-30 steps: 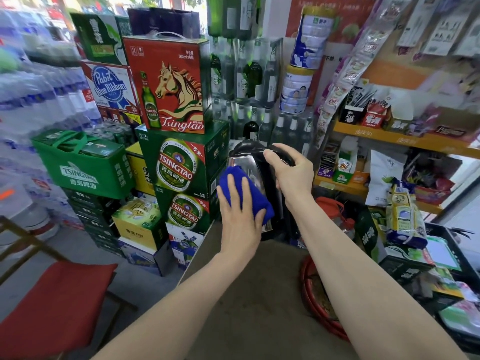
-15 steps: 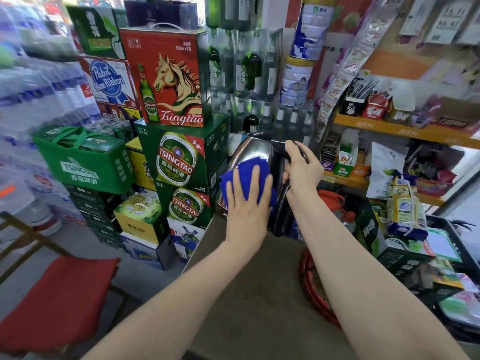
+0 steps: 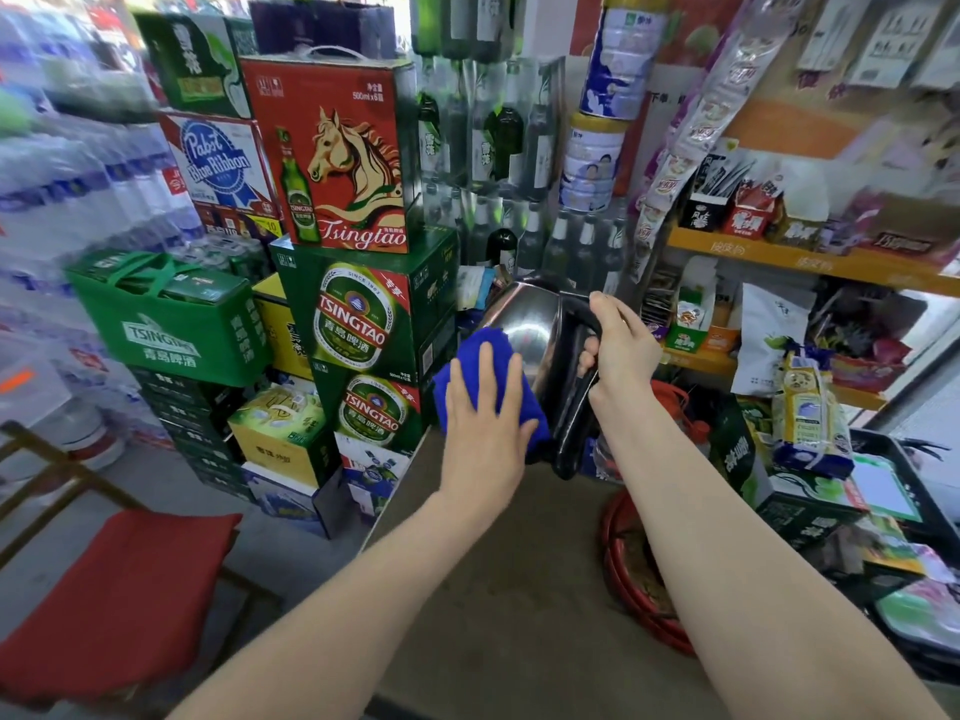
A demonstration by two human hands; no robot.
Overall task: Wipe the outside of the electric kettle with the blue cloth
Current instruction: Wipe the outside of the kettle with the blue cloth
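Wiping is under way as a person's left hand (image 3: 485, 423), fingers flat, presses the blue cloth (image 3: 480, 341) against the tilted steel kettle (image 3: 530, 324) just beyond it, while the right hand (image 3: 618, 345) grips the kettle's black handle (image 3: 574, 402); the next stroke likely calls for turning the kettle to reach its unwiped sides.

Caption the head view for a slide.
Left hand presses cloth against steel kettle while right hand grips its handle.

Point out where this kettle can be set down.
Bare brown counter lies on the near side of the kettle, from its left edge to the red basket on the right. Crowded: packets right of the basket, bottles behind the kettle.
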